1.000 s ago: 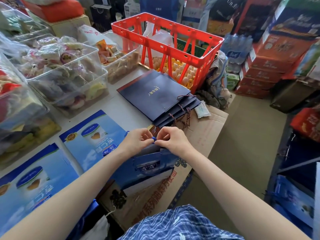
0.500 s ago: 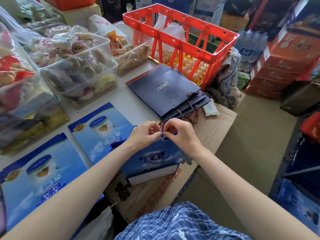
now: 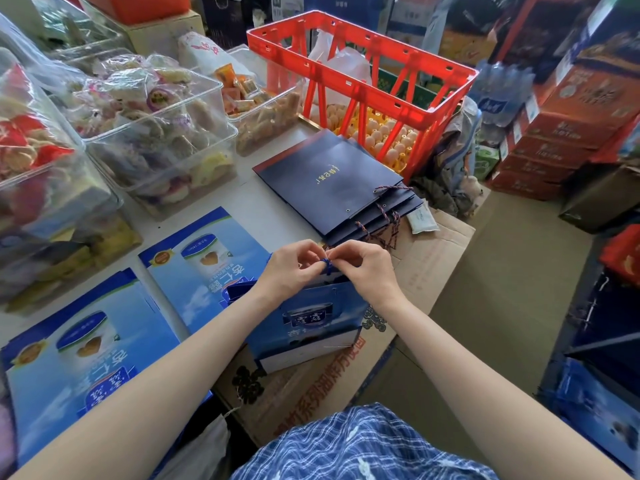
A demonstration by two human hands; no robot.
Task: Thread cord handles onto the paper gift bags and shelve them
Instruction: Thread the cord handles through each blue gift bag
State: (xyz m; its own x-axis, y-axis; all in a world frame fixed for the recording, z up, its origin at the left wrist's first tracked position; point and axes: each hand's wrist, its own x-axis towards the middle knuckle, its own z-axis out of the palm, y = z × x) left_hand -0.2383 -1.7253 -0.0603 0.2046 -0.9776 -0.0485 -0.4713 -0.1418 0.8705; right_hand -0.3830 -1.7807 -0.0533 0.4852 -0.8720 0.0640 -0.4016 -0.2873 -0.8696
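Knotting a thin blue cord handle (image 3: 325, 265) at the top edge of an upright blue printed paper gift bag (image 3: 304, 317) — both grips meet right over the bag mouth. Left hand (image 3: 291, 268) pinches the cord between thumb and fingertips; right hand (image 3: 367, 268) pinches the other side of the same cord, fingers curled. The bag stands on a flattened brown cardboard box (image 3: 426, 271) at the near edge of the white tabletop (image 3: 277, 202), just in front of the person.

Risks, as judged from here:
- The cord end could slip out of the pinch before the knot is tight, since the loop is tiny and only fingertips hold it.
- A hard tug could tear the paper at the punched hole or pull the cord back through. I cannot tell whether the hole has an eyelet.
- The bag is held only at the top — a sideways pull could tip or crease it.
- The loose handles of the stack just behind the hands could snag the fingers.

Counts:
- Blue gift bags being worked on: one.
- Flat blue printed bags (image 3: 204, 268) lying on the tabletop to the left: two visible, maybe more beneath.
- Dark navy paper bags with twisted cords (image 3: 329, 181), stacked: about four edges show, exact number unclear.
- Red plastic crate holding eggs (image 3: 367, 74): one.
- Clear plastic bins of wrapped snacks (image 3: 156, 133): at least three.
- Hands: two.
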